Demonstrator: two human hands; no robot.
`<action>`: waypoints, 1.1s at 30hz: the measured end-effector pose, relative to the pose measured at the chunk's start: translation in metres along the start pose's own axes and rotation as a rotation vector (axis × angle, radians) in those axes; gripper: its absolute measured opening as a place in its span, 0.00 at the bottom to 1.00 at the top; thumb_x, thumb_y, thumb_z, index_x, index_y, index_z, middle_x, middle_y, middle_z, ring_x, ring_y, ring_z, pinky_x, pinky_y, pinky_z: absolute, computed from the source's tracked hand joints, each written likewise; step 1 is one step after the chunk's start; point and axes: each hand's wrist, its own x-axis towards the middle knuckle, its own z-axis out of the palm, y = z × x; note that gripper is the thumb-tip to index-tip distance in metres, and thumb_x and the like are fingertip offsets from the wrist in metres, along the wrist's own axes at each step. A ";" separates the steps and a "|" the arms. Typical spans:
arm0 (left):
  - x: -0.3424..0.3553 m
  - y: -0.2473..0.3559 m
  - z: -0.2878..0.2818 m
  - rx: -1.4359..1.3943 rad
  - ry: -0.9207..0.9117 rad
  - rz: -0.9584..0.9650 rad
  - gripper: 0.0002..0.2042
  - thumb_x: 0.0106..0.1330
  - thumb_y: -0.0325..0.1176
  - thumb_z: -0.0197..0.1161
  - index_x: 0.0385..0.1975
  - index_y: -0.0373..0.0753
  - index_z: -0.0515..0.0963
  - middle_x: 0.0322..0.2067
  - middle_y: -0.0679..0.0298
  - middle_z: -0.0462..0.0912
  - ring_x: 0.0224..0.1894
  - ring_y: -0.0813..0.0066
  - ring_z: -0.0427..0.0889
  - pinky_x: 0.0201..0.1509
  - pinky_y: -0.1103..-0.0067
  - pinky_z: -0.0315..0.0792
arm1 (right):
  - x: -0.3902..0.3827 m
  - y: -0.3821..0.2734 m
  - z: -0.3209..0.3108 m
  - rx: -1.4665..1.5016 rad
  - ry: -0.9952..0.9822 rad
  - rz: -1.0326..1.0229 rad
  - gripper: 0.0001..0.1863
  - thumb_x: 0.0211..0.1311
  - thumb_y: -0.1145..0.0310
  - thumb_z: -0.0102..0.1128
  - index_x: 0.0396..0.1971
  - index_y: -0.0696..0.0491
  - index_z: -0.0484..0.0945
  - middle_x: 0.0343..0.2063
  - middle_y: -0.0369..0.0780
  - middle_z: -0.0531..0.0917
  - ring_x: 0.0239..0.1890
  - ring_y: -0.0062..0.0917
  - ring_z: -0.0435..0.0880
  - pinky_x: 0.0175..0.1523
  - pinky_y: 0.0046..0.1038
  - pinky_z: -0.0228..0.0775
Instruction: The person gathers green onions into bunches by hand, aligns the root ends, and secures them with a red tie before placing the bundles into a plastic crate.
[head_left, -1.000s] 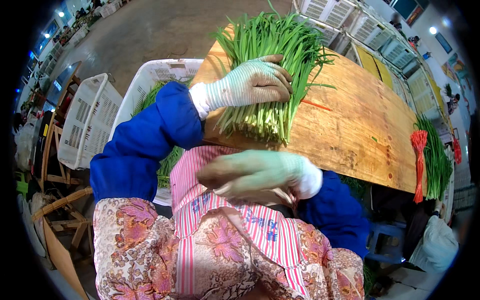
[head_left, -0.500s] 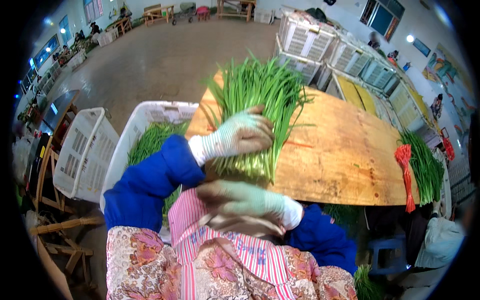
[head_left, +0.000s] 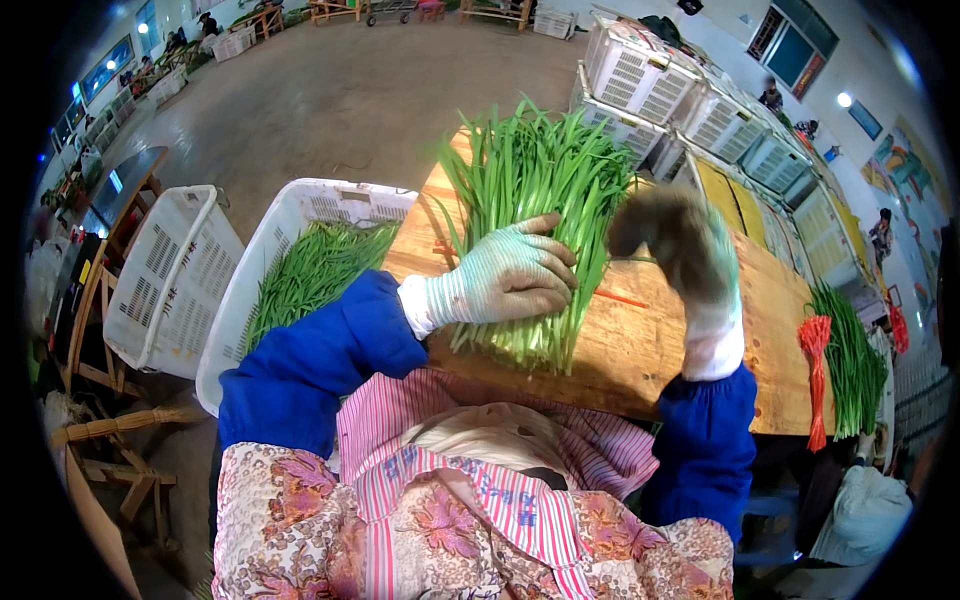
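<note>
A thick bunch of garlic chives (head_left: 545, 170) lies on the wooden tabletop (head_left: 740, 330), leaf tips pointing away and pale stem ends towards me. My left hand (head_left: 510, 270), in a white-green striped glove soiled at the fingers, rests across the bunch's lower half with fingers stretched and thumb apart. Raised over the board just right of the leaves is my gloved right hand (head_left: 685, 245); its fingers are smeared by motion, and nothing shows clearly in them. A thin red strip (head_left: 620, 298) lies on the wood beside the bunch.
Left of the board stands a white crate (head_left: 225, 330) with loose chives (head_left: 320, 275), and another white crate (head_left: 165, 290) beyond it. At the right end are a red bundle of ties (head_left: 816, 370) and more chives (head_left: 848, 360). Stacked crates (head_left: 640, 85) stand behind.
My right hand has swung from in front of my apron up and right, over the board beside the bunch. My left hand stays on the chives, its fingers straighter now.
</note>
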 end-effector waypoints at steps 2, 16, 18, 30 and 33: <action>0.003 0.000 0.001 0.057 0.033 0.043 0.05 0.52 0.33 0.64 0.26 0.41 0.81 0.31 0.66 0.82 0.43 0.67 0.78 0.64 0.61 0.57 | 0.044 0.011 -0.005 -0.152 -0.013 0.036 0.26 0.67 0.54 0.44 0.47 0.65 0.72 0.39 0.48 0.80 0.43 0.33 0.79 0.51 0.31 0.69; -0.037 0.052 -0.017 -0.321 0.182 -0.184 0.09 0.58 0.32 0.60 0.35 0.36 0.79 0.38 0.57 0.81 0.45 0.57 0.79 0.54 0.64 0.69 | 0.117 0.149 0.041 -0.946 -0.755 0.045 0.12 0.58 0.63 0.53 0.35 0.53 0.81 0.31 0.46 0.81 0.36 0.39 0.79 0.43 0.34 0.71; -0.067 0.070 -0.022 -0.521 0.530 -0.682 0.12 0.63 0.32 0.56 0.39 0.30 0.77 0.39 0.56 0.80 0.46 0.63 0.78 0.55 0.68 0.69 | 0.116 0.153 0.040 -0.968 -0.745 0.002 0.11 0.57 0.64 0.54 0.34 0.53 0.81 0.29 0.46 0.81 0.34 0.39 0.79 0.42 0.35 0.71; -0.052 0.062 0.022 -0.462 0.574 -1.156 0.20 0.66 0.36 0.53 0.53 0.30 0.69 0.46 0.62 0.75 0.49 0.78 0.71 0.55 0.81 0.65 | 0.115 0.153 0.043 -1.091 -0.755 -0.217 0.10 0.55 0.65 0.54 0.35 0.49 0.81 0.35 0.40 0.81 0.47 0.35 0.74 0.57 0.34 0.62; -0.056 0.060 0.015 -0.614 0.623 -1.132 0.19 0.66 0.35 0.53 0.52 0.30 0.69 0.45 0.61 0.76 0.48 0.79 0.71 0.55 0.81 0.65 | 0.115 0.160 0.039 -1.128 -0.838 -0.034 0.14 0.56 0.60 0.48 0.28 0.50 0.83 0.28 0.42 0.82 0.38 0.37 0.78 0.49 0.34 0.67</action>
